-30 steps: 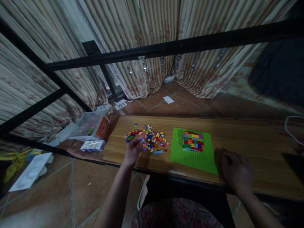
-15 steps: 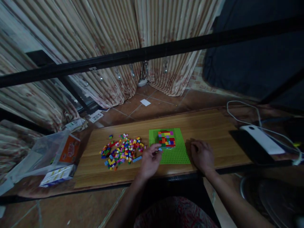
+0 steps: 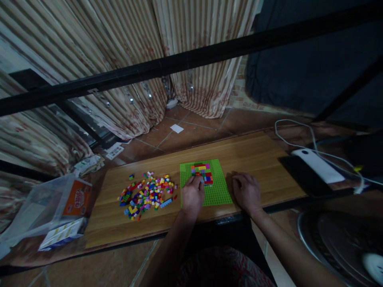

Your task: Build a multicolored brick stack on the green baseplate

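Over from the loose bricks (image 3: 152,191), the left hand (image 3: 192,195) has come to the green board (image 3: 220,194), its grip clamped on a small blue brick (image 3: 202,180) at the near left of the brick block (image 3: 206,172) sitting on that board. The right hand (image 3: 247,192) rests curled on the tabletop (image 3: 248,149) just beside the board; I can't tell whether its grip is together. Farther off, striped curtains (image 3: 128,44) hang behind a dark rail (image 3: 179,60).
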A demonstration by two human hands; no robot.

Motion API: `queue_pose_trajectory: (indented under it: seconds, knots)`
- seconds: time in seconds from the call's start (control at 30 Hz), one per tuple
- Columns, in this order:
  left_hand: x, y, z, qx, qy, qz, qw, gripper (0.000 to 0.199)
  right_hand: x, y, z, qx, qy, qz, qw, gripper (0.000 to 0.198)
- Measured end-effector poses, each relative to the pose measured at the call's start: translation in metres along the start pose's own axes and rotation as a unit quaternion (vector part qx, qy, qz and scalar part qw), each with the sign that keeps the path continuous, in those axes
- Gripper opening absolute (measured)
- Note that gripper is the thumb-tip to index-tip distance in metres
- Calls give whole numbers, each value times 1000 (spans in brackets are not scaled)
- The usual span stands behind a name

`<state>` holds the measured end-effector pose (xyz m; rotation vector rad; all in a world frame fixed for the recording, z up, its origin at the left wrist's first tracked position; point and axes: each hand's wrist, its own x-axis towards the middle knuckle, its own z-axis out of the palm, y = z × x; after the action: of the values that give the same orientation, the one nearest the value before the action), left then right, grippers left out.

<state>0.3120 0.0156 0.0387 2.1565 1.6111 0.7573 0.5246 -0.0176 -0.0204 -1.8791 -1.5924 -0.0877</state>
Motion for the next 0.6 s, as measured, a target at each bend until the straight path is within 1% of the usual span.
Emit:
queue_pose_trajectory:
  seconds: [0.13, 0.3, 0.4, 0.47, 0.6]
  knots:
    - [5, 3, 3, 1, -9, -19, 1000, 20, 0, -1, 0, 1, -1, 9, 1000, 25]
    - [10, 5, 0, -57, -21, -42, 997, 17, 0, -1, 1, 0, 1, 7, 1000, 24]
    - [11, 5, -1, -79, -18, -59, 995, 18, -1, -1, 1, 3, 2, 8, 1000, 24]
    - [11, 6, -1, -76, -9, -61, 995, 19, 0, -1, 1, 5, 0, 11, 1000, 24]
    - [9, 10, 2, -28, -2, -42, 999, 21, 0, -1, 0, 4, -2, 11, 1000, 24]
